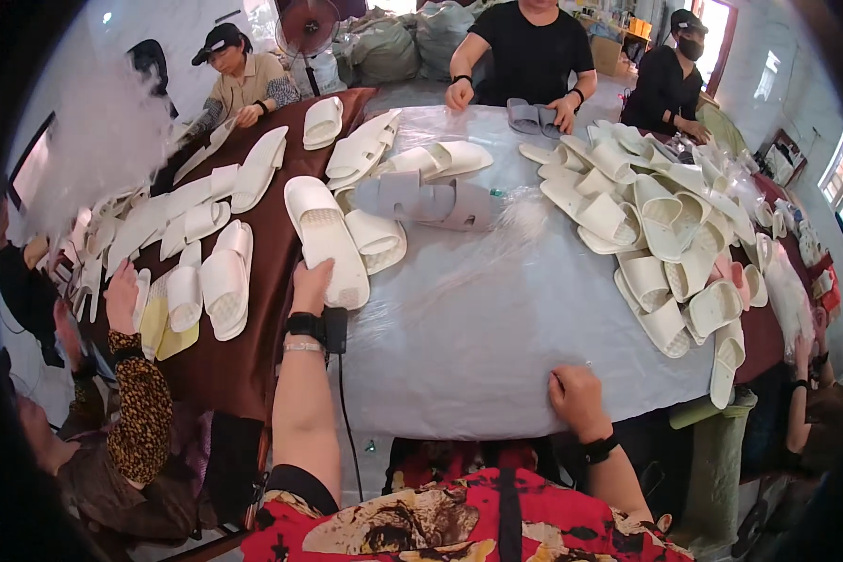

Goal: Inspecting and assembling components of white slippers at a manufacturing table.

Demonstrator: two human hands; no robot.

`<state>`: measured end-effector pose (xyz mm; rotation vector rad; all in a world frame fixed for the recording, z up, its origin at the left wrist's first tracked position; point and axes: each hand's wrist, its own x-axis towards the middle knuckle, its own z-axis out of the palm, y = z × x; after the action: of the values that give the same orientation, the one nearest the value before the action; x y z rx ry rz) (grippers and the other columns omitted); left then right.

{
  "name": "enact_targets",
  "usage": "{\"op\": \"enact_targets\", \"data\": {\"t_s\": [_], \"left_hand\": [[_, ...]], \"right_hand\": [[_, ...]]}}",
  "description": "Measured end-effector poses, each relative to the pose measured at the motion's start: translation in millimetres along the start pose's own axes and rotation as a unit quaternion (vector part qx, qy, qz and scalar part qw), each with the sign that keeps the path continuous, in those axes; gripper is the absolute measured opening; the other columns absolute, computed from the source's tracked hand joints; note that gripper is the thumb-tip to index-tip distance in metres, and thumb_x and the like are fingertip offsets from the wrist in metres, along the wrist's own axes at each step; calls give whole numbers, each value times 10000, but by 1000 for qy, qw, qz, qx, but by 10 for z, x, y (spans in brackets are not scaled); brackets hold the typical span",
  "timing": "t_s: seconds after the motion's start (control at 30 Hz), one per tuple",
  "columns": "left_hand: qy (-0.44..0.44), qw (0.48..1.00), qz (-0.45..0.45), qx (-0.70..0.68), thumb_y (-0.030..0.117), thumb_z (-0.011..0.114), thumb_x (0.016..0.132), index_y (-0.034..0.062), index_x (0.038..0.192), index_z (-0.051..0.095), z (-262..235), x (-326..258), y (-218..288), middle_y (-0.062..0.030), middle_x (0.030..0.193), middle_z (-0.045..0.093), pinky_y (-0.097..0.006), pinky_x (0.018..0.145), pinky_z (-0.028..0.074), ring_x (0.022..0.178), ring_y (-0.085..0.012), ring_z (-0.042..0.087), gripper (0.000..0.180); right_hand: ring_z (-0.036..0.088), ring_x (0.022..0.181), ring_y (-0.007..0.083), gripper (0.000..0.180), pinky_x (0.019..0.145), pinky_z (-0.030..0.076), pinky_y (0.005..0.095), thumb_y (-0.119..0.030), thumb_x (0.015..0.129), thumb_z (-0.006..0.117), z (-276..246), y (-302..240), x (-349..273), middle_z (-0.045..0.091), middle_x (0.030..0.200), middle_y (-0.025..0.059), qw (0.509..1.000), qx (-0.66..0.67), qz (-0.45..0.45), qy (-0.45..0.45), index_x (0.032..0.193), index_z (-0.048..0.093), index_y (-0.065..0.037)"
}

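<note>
My left hand (315, 283) grips a white slipper (332, 245) by the side of its sole near the heel, at the left edge of the grey plastic-covered table (459, 347). Just behind that slipper lies another white slipper (377, 236). A pair of grey slippers (426, 200) rests further back, toward the middle of the sheet. Close to the table's near edge on the right, my right hand (579, 401) lies with its fingers curled into a loose fist, and nothing shows in it.
A large heap of white slippers (665, 225) covers the right side. More white slippers (227, 281) lie on the brown cloth (253, 375) to the left, where a co-worker's hand (122, 295) reaches in. Across the table a person in black touches grey slippers (532, 118).
</note>
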<state>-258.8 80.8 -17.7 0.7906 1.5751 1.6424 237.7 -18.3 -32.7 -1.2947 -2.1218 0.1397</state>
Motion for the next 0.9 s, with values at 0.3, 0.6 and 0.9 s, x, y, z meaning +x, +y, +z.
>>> {"op": "enact_targets", "data": {"t_s": [0.3, 0.6, 0.9], "left_hand": [[-127, 948, -127, -265, 54, 563, 886, -20, 1332, 409, 542, -1652, 293, -141, 1275, 538, -379, 951, 480, 1119, -259, 578, 477], [-357, 871, -207, -267, 323, 424, 1010, -28, 1305, 438, 1122, -2358, -48, -151, 1244, 565, -370, 956, 476, 1112, -245, 577, 459], [-314, 819, -305, -372, 386, 335, 1023, 24, 1299, 496, 1304, -1727, -306, -154, 1228, 590, -416, 975, 467, 1101, -277, 589, 482]], "right_hand": [[561, 958, 341, 398, 808, 472, 423, -134, 721, 705, -257, -383, 281, 590, 1040, 160, 997, 32, -72, -25, 1082, 575, -31], [471, 1213, 403, 536, 1012, 411, 478, -133, 758, 616, -179, -789, 430, 484, 1313, 189, 951, 44, -279, -125, 1287, 548, -192], [461, 1252, 398, 531, 1021, 438, 446, -48, 742, 615, -406, -900, 351, 467, 1358, 168, 915, 174, -322, -171, 1261, 556, -145]]}}
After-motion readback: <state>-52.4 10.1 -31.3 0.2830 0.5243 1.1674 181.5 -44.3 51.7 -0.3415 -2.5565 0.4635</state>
